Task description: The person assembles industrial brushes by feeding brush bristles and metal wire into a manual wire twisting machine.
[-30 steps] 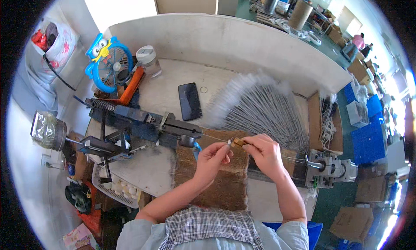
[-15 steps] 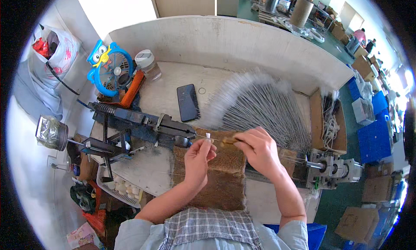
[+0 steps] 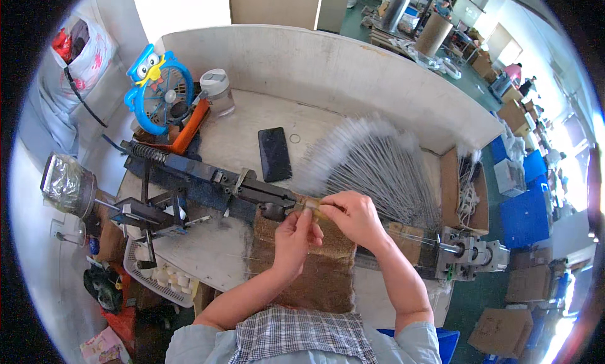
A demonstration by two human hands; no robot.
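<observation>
My left hand pinches a small white piece between thumb and fingertips, just right of the black metal clamp bar. Its fingertips meet those of my right hand, which comes in from the right, fingers closed on a small yellowish-brown piece. The fingers partly cover both pieces, so their exact kind does not show. Beneath both hands lies a brown fuzzy cloth, running down toward my checked apron.
A fan of thin wire brushes with white bristle ends lies behind my right hand. A black phone and a blue toy-shaped fan stand farther back. At right are a metal chuck and an open carton.
My right hand has moved left with the yellowish-brown piece, up against the white piece in my left hand. The left hand has shifted slightly right. The whole view has turned a little.
</observation>
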